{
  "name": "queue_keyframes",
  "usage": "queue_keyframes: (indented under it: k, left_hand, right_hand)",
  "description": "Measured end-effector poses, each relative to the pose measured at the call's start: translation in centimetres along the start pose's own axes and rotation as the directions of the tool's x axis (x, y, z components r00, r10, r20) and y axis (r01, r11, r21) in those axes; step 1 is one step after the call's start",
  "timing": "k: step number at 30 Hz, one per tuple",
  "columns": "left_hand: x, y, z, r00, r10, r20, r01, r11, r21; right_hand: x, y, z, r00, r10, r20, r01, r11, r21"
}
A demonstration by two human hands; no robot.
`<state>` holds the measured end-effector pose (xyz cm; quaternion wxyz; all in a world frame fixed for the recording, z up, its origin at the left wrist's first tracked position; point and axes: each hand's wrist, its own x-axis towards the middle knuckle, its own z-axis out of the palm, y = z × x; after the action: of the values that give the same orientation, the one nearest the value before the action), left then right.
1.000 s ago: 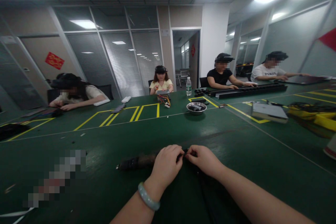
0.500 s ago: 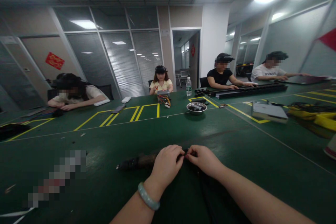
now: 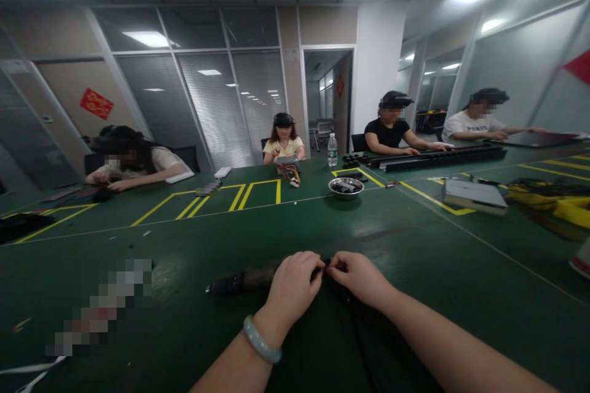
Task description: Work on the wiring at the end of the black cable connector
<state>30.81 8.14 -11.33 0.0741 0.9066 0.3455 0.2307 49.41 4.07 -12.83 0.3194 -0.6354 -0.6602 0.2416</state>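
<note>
A dark electric screwdriver (image 3: 244,280) lies on the green tabletop, its small silver tip pointing left. My left hand (image 3: 297,279), with a pale green bangle at the wrist, is closed over the screwdriver's right part and hides it. Close beside it, my right hand (image 3: 357,275) pinches at the dark rear end, where a black cord (image 3: 362,344) seems to run down toward me. The fingertips of both hands nearly meet, and what exactly sits between them is too small and dark to make out.
A blurred-out strip with white cables (image 3: 104,307) lies at left. Ahead are a metal bowl (image 3: 345,188) of dark parts, a water bottle (image 3: 332,150) and yellow tape lines. A silver box (image 3: 474,195) and yellow bins (image 3: 571,212) are at right. Several people sit across the table.
The view has shifted very slightly. Both hands stay at the screwdriver's rear end, with only tiny finger movement.
</note>
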Motion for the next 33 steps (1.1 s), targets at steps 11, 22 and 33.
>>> queue_keyframes:
  k: [11,22,33]
  left_hand:
    - [0.0,-0.27,0.46,1.0,0.008,-0.013,-0.008,1.0,-0.002]
    - [0.07,0.01,0.26,0.999,-0.033,-0.008,0.033,0.999,-0.015]
    - [-0.06,0.17,-0.09,1.0,-0.014,0.021,0.015,0.999,-0.033]
  right_hand:
    - [0.06,0.1,-0.06,1.0,0.003,0.0,-0.003,1.0,0.007]
    - [0.11,0.43,-0.03,1.0,-0.01,0.007,0.01,1.0,0.013]
    - [0.1,0.51,0.0,1.0,-0.013,0.008,0.013,1.0,-0.018]
